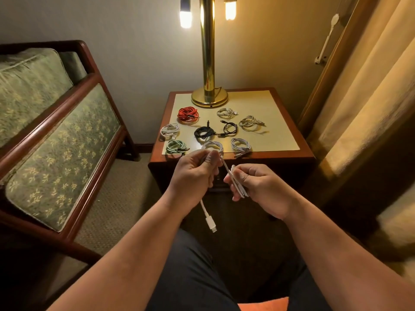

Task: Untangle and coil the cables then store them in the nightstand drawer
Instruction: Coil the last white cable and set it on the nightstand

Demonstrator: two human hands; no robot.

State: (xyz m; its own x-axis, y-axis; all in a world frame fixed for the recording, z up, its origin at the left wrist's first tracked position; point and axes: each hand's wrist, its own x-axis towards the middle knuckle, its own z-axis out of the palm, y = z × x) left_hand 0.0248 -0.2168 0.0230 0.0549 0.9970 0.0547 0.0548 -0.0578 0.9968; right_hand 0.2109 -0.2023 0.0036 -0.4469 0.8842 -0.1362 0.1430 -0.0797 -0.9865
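A white cable (226,169) runs between both hands in front of the nightstand (283,135). My left hand (193,173) grips one stretch of it, and the free end with its plug (211,225) hangs below that hand. My right hand (260,187) holds several gathered loops of the same cable. Several coiled cables lie on the nightstand top: a red one (187,114), a green one (176,147), two black ones (204,132), and white or grey ones (249,123). The drawer front is in shadow behind my hands.
A brass lamp (208,95) stands at the back of the nightstand. A green upholstered armchair (60,140) with a wooden frame is on the left. Heavy curtains (363,97) hang on the right. My legs are below, close to the nightstand.
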